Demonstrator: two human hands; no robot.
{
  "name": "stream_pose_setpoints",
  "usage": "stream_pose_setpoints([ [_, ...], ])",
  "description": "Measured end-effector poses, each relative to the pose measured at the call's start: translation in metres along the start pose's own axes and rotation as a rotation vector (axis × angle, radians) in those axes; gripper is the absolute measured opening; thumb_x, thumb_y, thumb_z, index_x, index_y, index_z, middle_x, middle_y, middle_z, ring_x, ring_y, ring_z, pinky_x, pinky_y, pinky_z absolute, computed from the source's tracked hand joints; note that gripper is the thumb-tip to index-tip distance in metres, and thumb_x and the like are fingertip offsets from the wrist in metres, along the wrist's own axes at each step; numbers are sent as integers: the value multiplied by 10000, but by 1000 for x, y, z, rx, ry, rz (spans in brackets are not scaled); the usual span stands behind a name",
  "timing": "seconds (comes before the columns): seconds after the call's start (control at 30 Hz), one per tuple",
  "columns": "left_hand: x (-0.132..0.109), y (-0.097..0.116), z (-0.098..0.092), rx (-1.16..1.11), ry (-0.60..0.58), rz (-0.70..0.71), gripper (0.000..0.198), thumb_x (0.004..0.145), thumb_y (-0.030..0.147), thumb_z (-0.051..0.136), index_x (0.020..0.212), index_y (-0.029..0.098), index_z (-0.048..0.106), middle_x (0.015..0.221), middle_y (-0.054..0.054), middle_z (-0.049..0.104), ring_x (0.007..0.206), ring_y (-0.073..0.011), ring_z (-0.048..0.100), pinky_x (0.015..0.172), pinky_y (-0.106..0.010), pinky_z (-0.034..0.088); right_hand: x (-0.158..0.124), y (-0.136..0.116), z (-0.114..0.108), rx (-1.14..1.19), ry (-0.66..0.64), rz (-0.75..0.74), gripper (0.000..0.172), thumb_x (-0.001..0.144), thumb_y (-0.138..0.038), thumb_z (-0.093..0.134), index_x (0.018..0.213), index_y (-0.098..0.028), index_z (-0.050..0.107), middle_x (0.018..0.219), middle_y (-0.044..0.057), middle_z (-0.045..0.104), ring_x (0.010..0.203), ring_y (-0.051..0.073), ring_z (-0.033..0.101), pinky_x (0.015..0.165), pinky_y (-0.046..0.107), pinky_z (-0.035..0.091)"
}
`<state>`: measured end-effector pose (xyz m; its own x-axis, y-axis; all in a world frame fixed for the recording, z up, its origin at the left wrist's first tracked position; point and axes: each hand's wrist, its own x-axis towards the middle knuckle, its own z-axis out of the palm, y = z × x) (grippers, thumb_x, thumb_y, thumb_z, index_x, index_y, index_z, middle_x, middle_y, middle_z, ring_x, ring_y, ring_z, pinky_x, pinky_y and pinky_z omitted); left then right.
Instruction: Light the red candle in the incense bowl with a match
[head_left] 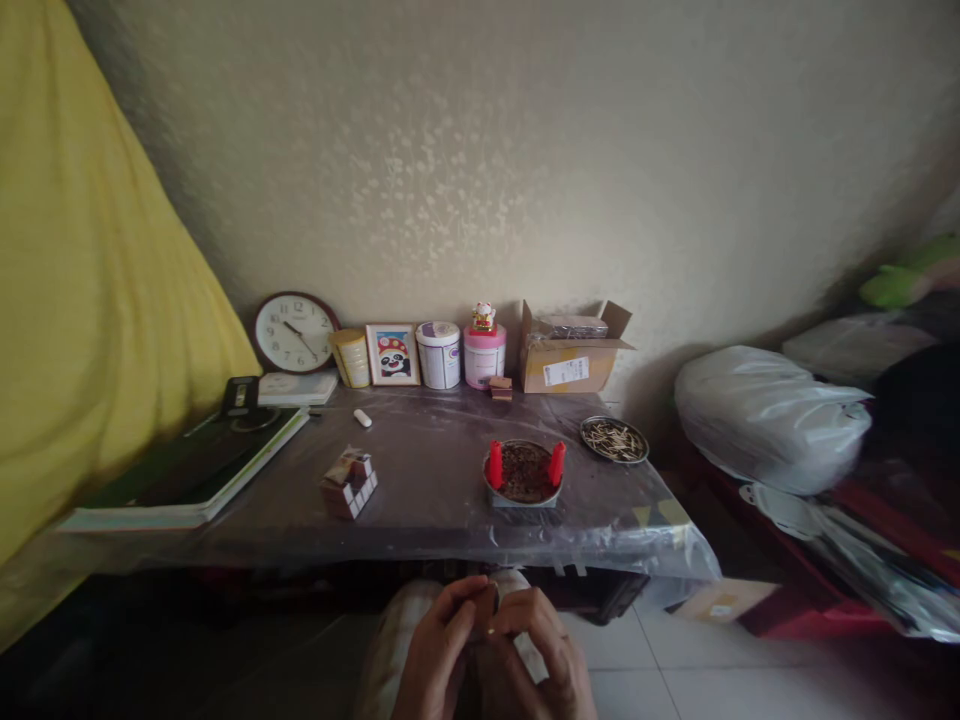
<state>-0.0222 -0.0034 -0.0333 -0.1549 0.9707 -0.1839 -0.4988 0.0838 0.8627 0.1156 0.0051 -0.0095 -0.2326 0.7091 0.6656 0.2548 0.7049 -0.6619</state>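
Low in front of the table's edge, my left hand (444, 640) is closed around a small brown matchbox (486, 606). Close beside it, my right hand (541, 640) pinches a matchstick (491, 631), of which only a tiny pale end shows between the fingers. The two hands nearly touch over my lap. On the table ahead stands a round bowl (527, 474) filled with dark brown crumbly stuff. Two red candles (496, 465) stand upright in it, one at each side. Behind it to the right, a round dish (615, 440) holds several loose matchsticks.
A box covered in pictures (350, 484) and a white oblong piece (362, 418) lie left of the bowl. Along the wall stand a clock (295, 332), tins (439, 356), a framed picture (393, 356) and a carton (570, 364). White bags (772, 415) sit right.
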Motion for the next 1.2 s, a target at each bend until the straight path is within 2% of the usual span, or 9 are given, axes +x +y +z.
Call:
stream_pose_setpoints([
  [0.07,7,-8,-3,14,-58,-32,380,545,443,856,846,224,783,896,-75,790,892,-272,683,802,-333,524,3,0,-4,77,37,55,81,895,-177,558,899,-255,582,809,5,652,738,155,623,718,261,513],
  [0.2,4,-13,-3,-25,-144,-16,390,668,421,791,1003,225,751,1018,-94,779,1007,-294,675,927,-400,494,5,2,-8,352,29,349,33,863,-249,645,834,-237,632,800,5,647,743,146,610,707,223,512],
  [0.37,-6,-4,4,-174,-195,-23,404,646,423,806,981,205,750,1042,-121,770,1049,-320,667,940,-423,482,-1,18,-9,699,225,664,186,749,-345,774,851,-237,661,776,-7,637,729,143,609,693,216,517],
  [0.63,-5,-4,6,-218,-112,-47,407,585,368,860,942,194,768,1024,-126,776,994,-261,684,845,-335,509,-5,40,-25,664,390,787,295,730,-411,789,902,-213,656,758,-28,617,684,102,560,658,163,494],
  [0.8,-13,10,16,-138,-99,-27,328,667,341,810,951,187,756,1010,-106,762,995,-246,664,875,-334,503,3,22,-31,665,433,727,272,723,-407,790,830,-198,654,761,2,678,708,144,643,681,222,546],
  [0.93,-15,17,24,-129,-136,-18,259,744,333,744,954,180,748,978,-91,759,941,-213,665,872,-317,507,0,10,-31,459,369,591,164,835,-375,684,867,-216,655,841,23,713,759,174,684,703,261,573],
  [1.03,-16,18,31,-112,-143,-23,241,752,310,738,951,176,749,974,-91,759,932,-209,668,856,-305,510,-3,5,-30,169,296,353,58,888,-262,619,918,-234,660,877,25,726,784,166,698,714,235,566],
  [1.13,-16,18,36,-114,-143,-18,247,727,309,760,935,175,755,958,-89,761,947,-220,669,865,-311,508,-4,3,-28,-73,226,58,127,891,-143,580,954,-232,645,921,34,729,845,161,700,762,224,555],
  [1.2,-16,19,38,-108,-121,-18,263,708,319,776,929,178,758,950,-87,763,948,-224,669,867,-315,506,-3,3,-27,-168,198,-37,143,897,-113,558,955,-225,626,935,40,725,865,156,698,789,225,550],
])
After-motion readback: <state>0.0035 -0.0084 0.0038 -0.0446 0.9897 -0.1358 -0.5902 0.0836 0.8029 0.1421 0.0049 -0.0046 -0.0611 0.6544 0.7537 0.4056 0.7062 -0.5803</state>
